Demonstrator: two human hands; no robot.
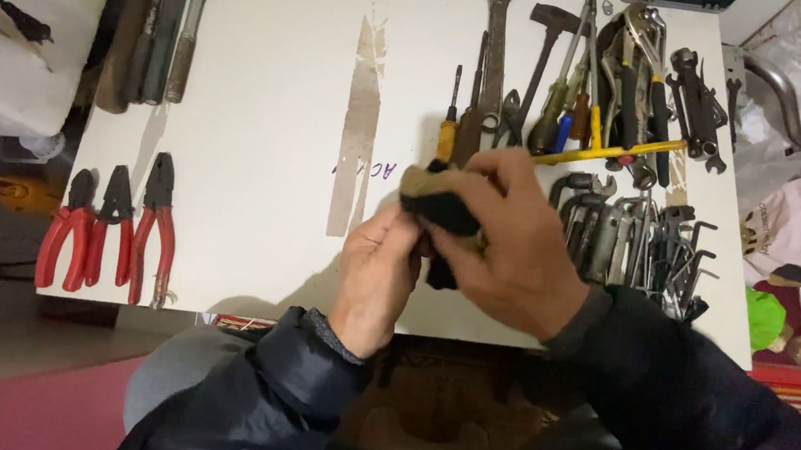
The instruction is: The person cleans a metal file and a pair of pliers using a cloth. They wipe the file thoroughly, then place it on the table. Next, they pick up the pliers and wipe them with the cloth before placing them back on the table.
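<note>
Centrally, both hands, left hand [376,275] and right hand [513,253], are clamped on a tan-and-black cloth [440,204] mid-wipe; red pliers [115,226] lie sorted lower left, a jumble of tools [634,158] waits upper right.

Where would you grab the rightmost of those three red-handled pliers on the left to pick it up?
Grip the rightmost red-handled pliers by their two long red handles, coming from above at the table's near edge. The handles lie flat, pointing toward the person and slightly spread, while the dark jaws point away. The neighbouring pliers lie close on the left, so close the fingers around both handles.
</note>
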